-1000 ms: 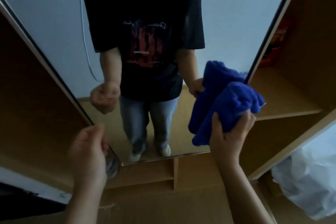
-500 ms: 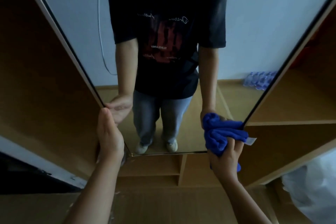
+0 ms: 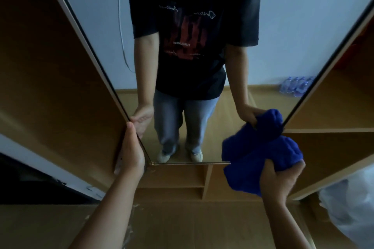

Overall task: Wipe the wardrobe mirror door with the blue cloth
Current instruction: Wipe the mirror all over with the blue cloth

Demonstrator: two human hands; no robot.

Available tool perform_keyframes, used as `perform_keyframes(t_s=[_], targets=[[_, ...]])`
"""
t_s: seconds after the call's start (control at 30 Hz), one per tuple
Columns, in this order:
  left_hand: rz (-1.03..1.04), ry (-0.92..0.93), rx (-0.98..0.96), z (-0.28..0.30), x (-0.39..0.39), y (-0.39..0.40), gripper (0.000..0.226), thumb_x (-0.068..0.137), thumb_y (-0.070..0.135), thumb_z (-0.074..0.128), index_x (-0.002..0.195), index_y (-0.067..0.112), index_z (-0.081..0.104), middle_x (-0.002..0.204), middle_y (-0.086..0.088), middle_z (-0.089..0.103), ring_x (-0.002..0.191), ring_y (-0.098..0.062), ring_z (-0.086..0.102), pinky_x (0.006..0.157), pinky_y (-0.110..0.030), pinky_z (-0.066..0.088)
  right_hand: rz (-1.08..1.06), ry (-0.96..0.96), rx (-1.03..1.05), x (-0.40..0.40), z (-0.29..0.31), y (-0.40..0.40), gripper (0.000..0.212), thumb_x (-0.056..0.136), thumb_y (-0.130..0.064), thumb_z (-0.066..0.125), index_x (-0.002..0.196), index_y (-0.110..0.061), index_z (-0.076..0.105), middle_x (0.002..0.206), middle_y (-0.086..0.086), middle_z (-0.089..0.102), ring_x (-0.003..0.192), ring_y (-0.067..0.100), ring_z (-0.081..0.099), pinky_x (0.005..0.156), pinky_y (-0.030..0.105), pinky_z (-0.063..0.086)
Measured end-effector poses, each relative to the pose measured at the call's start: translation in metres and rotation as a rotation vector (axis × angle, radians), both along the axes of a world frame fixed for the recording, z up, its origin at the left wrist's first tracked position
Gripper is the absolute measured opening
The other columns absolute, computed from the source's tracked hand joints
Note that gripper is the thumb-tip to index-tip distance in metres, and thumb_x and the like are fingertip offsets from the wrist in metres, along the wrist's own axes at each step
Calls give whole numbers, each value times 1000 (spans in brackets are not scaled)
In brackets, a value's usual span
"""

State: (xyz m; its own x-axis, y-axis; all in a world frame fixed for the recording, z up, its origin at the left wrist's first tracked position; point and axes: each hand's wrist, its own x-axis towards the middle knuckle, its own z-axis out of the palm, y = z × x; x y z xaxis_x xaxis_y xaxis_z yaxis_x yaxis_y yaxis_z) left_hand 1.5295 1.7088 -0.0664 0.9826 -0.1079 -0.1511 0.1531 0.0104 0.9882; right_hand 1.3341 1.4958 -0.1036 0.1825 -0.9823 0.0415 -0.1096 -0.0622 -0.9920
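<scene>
The mirror door [image 3: 202,66] fills the upper middle of the view, its bottom edge just above the low wooden shelves [image 3: 182,180] of the wardrobe; the glass reflects a person in a dark printed T-shirt and blue jeans, a pale wall, and a pack of water bottles [image 3: 295,87] on the floor near the mirror door's right edge. The left hand [image 3: 132,149] grips the mirror door's left edge near its bottom left corner, fingers wrapped behind the frame and thumb lying along the front of it. The right hand [image 3: 281,178] is closed round the blue cloth [image 3: 261,153], which is bunched up and held at the mirror door's bottom right corner; the cloth overlaps the lower edge of the glass, and its reflection shows just above it, though whether it presses on the glass I cannot tell. To the right of the mirror door stand open wardrobe compartments of light wood [image 3: 334,119]; below and right of them lies something white and crumpled [image 3: 348,214]; a brown wooden panel [image 3: 50,66] lies to the left of the mirror door.
</scene>
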Motion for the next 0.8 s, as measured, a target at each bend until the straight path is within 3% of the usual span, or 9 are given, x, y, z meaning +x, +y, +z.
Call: perform_keyframes(t_s=[0.17,0.33,0.5,0.7,0.8], targets=[[-61,158,5,-20,-1,4,115,56,90,31,150,25,15,158,3,14,144,-11,15,118,-40,13,-29,22,117,35,-7,8,65,84,2,52,139,-13,22,138,12,22,113,12,32,99,35,32],[-204,163,21,-33,6,17,129,45,98,38,149,24,20,155,2,26,140,-11,27,117,-40,21,-56,25,91,51,-21,28,60,78,4,54,132,-12,30,135,15,23,121,24,34,106,50,33],[-317,94,50,-34,11,27,123,48,98,36,147,26,25,153,2,29,139,-12,29,116,-40,23,-36,19,41,80,-31,69,66,64,-14,53,127,-7,36,130,18,26,120,31,33,106,49,32],[-386,70,105,-30,17,35,113,50,96,38,143,32,33,149,6,37,136,-12,35,114,-42,28,-45,-2,89,123,-31,126,75,62,-15,54,132,-1,29,135,23,20,124,37,22,107,53,24],[-425,38,96,-26,17,37,93,58,90,36,138,42,36,150,7,35,137,-12,34,113,-41,30,-61,2,57,133,-32,143,73,63,-15,55,131,-6,28,134,24,19,123,36,20,106,54,23]])
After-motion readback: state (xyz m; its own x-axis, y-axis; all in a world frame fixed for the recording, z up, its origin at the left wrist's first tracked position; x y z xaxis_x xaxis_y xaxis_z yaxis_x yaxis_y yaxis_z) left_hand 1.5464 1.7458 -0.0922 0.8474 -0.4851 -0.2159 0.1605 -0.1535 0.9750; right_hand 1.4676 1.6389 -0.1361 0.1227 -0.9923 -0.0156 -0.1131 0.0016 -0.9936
